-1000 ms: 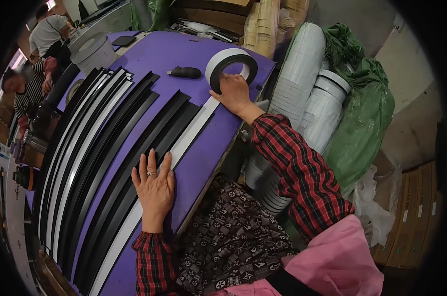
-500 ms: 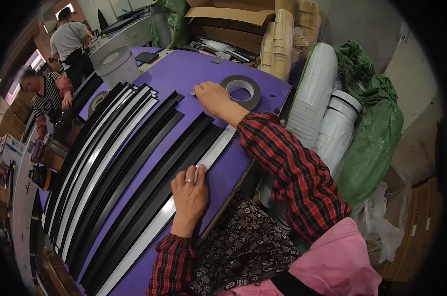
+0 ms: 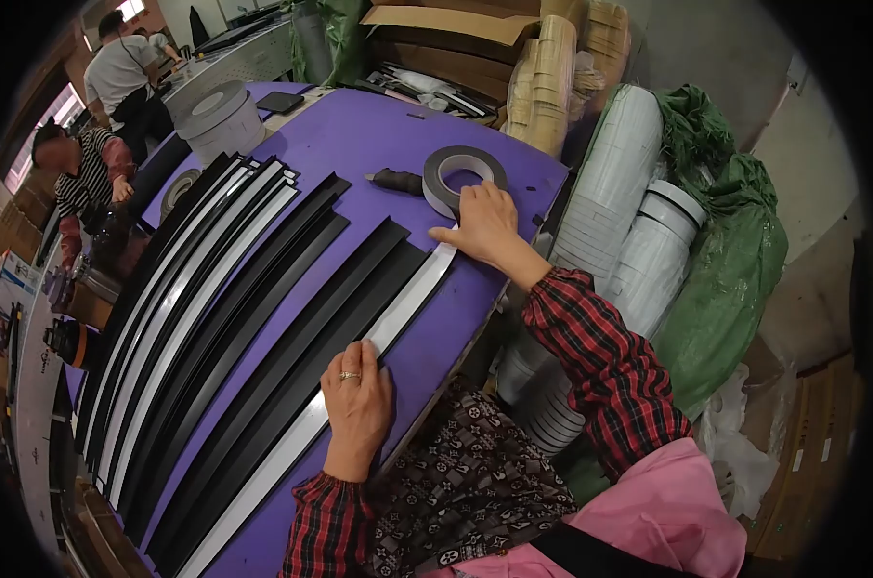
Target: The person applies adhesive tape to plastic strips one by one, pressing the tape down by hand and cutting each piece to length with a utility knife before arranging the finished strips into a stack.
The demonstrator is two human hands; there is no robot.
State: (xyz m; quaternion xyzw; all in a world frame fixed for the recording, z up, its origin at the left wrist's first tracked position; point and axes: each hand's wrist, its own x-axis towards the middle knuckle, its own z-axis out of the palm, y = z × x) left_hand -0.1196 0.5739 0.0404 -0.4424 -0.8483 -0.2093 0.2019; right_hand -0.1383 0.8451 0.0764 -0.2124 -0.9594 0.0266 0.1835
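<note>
Far L, person in striped top (image 3: 94, 171), and behind, person in white shirt (image 3: 120, 69) w/ back mostly to cam. Next, bundle of blk & wht strips (image 3: 165, 323) lying lengthwise on purple tabletop (image 3: 350, 125); wht pail (image 3: 220, 123) just beyond its far end. R of bundle, dark strips (image 3: 239, 313), then a gap, then wider blk strips (image 3: 301, 349) parallel.

L hand (image 3: 356, 412), ring on one finger: fingers half curled, tips resting on wht-faced strip (image 3: 414, 297); can't tell if it pinches anything. That strip runs from bottom edge of view, under L hand, up to R hand, alongside wider blk strips.

Cutter knife (image 3: 398, 181) lies near strip's far end, handle up against tape roll (image 3: 434, 183), which lies flat nr table's R edge. R hand (image 3: 486, 229) partly open: fingers on roll's near rim, thumb out to L by strip's end, no grip around roll.

Far R, wht wrapped rolls (image 3: 612, 173), then green sack (image 3: 730, 294).
</note>
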